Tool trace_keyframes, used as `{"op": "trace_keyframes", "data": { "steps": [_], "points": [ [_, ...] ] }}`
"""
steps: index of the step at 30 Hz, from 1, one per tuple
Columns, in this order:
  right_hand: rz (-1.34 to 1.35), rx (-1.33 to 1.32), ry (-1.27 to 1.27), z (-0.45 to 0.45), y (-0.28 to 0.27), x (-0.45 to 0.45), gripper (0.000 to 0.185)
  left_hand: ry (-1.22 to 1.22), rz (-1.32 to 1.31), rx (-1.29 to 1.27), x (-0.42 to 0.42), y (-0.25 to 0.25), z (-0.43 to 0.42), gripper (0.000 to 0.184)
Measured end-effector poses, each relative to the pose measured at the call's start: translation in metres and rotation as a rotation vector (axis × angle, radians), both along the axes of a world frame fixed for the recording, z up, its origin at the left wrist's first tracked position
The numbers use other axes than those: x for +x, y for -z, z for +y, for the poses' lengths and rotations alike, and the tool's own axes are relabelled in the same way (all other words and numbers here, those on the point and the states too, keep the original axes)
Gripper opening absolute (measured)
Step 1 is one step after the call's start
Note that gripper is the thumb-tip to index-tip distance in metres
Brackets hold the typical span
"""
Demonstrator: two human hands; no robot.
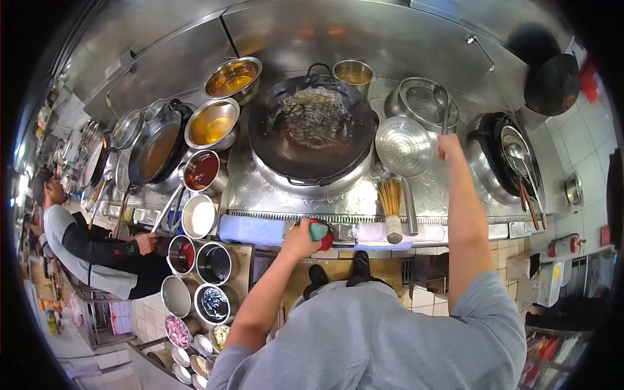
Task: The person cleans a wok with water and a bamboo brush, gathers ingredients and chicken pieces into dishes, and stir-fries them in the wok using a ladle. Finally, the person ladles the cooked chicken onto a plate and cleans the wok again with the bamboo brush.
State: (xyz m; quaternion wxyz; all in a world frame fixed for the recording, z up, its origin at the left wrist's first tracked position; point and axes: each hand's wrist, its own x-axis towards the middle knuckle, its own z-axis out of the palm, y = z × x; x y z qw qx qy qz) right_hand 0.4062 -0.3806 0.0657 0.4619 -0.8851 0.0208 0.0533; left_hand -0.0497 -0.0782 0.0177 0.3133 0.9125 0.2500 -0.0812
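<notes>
My right hand (448, 147) is closed around the handle of a ladle (442, 104), whose bowl is over a steel pot (417, 88) at the back right. My left hand (301, 241) is closed at the front edge of the stove, on a green and red object (318, 232) whose kind I cannot make out. Ahead of me a large black wok (270, 143) holds bubbling liquid. Between the wok and my right hand lies a perforated strainer (404, 146), its handle toward me. A bamboo brush (390, 205) lies beside that handle.
Steel bowls of yellow liquid (211, 130) and a pot of red sauce (202, 171) line the wok's left side. Several ingredient pots (175, 296) stand at my left. Another person (91, 253) works further left. A second wok (504, 162) with utensils sits on the right.
</notes>
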Motion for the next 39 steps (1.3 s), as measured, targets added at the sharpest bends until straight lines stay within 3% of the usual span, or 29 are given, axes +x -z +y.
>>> {"op": "trace_keyframes", "data": {
  "steps": [1,2,4,8,10,12,14,15,17,24,28,31,32,34,35,36,38,39],
  "points": [
    [0.448,0.482,-0.089,-0.006,0.003,0.018,0.015,0.099,0.1,0.142,0.007,0.001,-0.004,0.068],
    [0.463,1.063,-0.311,-0.012,-0.008,0.018,0.017,0.198,0.202,0.282,0.012,0.004,-0.008,0.073],
    [0.698,1.628,-0.017,-0.001,-0.059,-0.005,0.016,0.211,0.282,0.367,0.017,0.012,-0.014,0.079],
    [0.693,1.778,0.055,0.014,-0.117,-0.058,0.018,0.263,0.271,0.416,0.017,-0.016,-0.024,0.081],
    [0.705,1.908,-0.014,0.016,-0.135,-0.083,0.019,0.132,-0.095,0.447,0.022,-0.04,-0.019,0.071],
    [0.639,1.925,-0.028,0.021,-0.157,-0.12,0.009,0.089,-0.457,0.45,0.039,-0.057,0.0,0.055],
    [0.8,2.031,-0.013,0.03,-0.185,-0.162,0.04,0.025,-0.714,0.464,0.06,-0.073,0.018,0.032],
    [0.779,2.075,-0.159,0.035,-0.191,-0.183,0.06,0.033,-0.713,0.456,0.068,-0.066,0.029,0.032],
    [0.804,2.116,-0.159,0.04,-0.198,-0.215,0.056,0.116,-0.425,0.4,0.08,-0.044,0.049,0.019],
    [1.033,2.17,-0.213,0.043,-0.184,-0.291,0.046,0.153,-0.611,0.379,0.081,-0.041,0.047,0.018],
    [1.108,1.925,-0.212,0.035,-0.162,-0.308,0.043,0.13,-0.703,0.296,0.08,-0.042,0.046,0.012],
    [0.856,1.35,-0.343,0.024,-0.139,-0.309,0.042,0.117,-0.693,0.229,0.079,-0.042,0.045,0.01],
    [0.856,1.345,-0.338,0.021,-0.133,-0.313,0.042,0.133,-0.695,0.222,0.079,-0.041,0.047,0.011],
    [0.486,0.706,-0.317,0.015,-0.122,-0.325,0.047,0.144,-0.701,0.211,0.08,-0.039,0.049,0.013],
    [0.382,0.463,-0.278,0.002,-0.086,-0.32,0.055,0.134,-0.721,0.196,0.079,-0.039,0.049,0.013],
    [0.383,0.459,-0.273,-0.006,-0.052,-0.317,0.055,0.128,-0.739,0.18,0.078,-0.039,0.049,0.013],
    [-0.295,-0.275,-0.242,-0.024,0.007,-0.319,0.06,0.129,-0.756,0.195,0.076,-0.036,0.05,0.014],
    [-0.275,-0.366,-0.192,-0.036,0.028,-0.325,0.06,0.125,-0.776,0.213,0.077,-0.035,0.048,0.015]
  ]
}}
